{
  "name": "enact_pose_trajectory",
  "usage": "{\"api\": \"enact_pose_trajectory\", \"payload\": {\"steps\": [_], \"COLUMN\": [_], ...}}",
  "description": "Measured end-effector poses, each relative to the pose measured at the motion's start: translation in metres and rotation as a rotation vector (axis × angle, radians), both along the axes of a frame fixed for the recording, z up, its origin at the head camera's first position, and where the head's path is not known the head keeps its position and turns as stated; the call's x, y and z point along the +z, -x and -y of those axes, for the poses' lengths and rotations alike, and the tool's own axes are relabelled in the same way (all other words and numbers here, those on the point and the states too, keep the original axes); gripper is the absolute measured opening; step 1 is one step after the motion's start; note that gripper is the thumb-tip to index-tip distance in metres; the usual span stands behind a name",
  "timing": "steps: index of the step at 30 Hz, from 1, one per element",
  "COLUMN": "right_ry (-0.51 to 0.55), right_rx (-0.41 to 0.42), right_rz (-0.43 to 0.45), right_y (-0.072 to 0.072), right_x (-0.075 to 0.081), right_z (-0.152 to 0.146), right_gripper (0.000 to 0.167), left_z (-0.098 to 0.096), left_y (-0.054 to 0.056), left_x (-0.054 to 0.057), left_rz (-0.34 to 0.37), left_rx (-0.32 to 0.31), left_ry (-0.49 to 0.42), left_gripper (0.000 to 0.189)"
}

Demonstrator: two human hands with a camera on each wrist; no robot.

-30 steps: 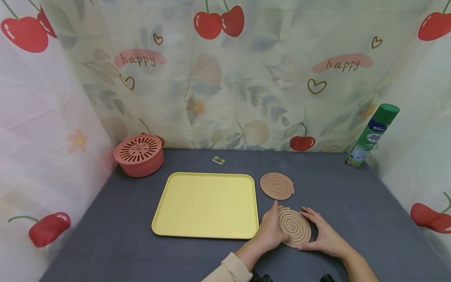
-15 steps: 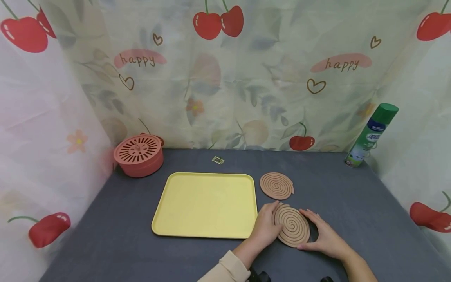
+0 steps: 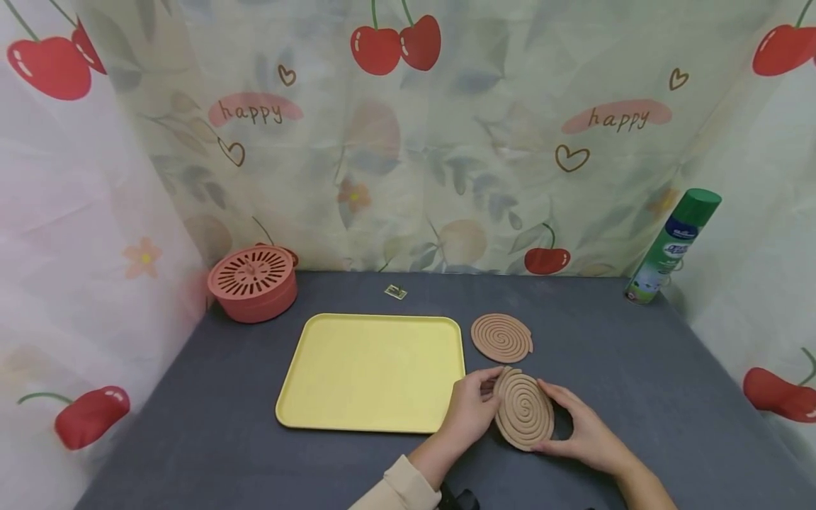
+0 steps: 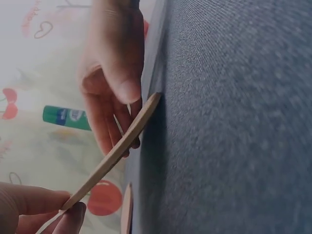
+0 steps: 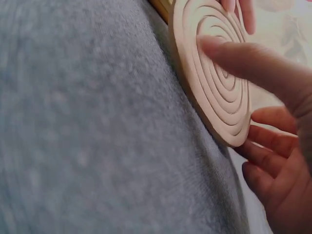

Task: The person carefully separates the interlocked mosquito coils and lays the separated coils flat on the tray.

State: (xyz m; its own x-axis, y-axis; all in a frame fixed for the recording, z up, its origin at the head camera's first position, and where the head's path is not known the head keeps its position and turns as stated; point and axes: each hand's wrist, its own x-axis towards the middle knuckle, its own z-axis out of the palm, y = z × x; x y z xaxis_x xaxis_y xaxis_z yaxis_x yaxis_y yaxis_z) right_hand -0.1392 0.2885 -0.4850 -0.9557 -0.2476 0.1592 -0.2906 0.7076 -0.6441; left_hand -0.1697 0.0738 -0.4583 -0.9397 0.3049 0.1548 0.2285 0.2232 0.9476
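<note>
A tan mosquito coil (image 3: 524, 411), a pair of nested spirals, is held tilted with its left side raised off the table and its lower right edge close to the cloth. My left hand (image 3: 468, 409) pinches its upper left edge between thumb and fingers (image 4: 36, 202). My right hand (image 3: 583, 428) spans the right side, fingertips at the upper right rim and thumb by the lower rim. In the right wrist view that thumb (image 5: 253, 66) overlaps the coil's face, with the fingers at the rim. A second mosquito coil (image 3: 501, 338) lies flat just behind.
A yellow tray (image 3: 376, 429) lies left of the hands. At the back left stands a pink coil holder with a slotted lid (image 3: 251, 283). A small metal piece (image 3: 396, 291) lies behind the tray. A green spray can (image 3: 672, 244) stands at the back right, near the curtain.
The left hand has gone from lying over the coil's left edge to pinching it, and that side has lifted, tilting the coil. It has shifted slightly left; the right hand stays around its right side.
</note>
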Motion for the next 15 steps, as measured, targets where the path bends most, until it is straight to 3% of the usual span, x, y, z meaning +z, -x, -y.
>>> {"api": "enact_pose_trajectory", "payload": {"steps": [7,11,15], "right_ry": [0.229,0.290,0.318], "right_rx": [0.004,-0.017,-0.037], "right_rz": [-0.047,-0.018,0.019], "right_y": [0.005,0.008,0.010], "right_x": [-0.001,0.000,0.002], "right_z": [0.004,0.008,0.015], "right_gripper": [0.050,0.032,0.025], "left_z": [0.014,0.024,0.034], "left_y": [-0.005,-0.007,-0.009], "left_x": [0.004,0.007,0.010], "left_rz": [-0.002,0.004,-0.006], "left_rx": [-0.020,-0.048,-0.060], "left_ry": [0.000,-0.021,-0.027], "left_gripper": [0.036,0.035,0.034]}}
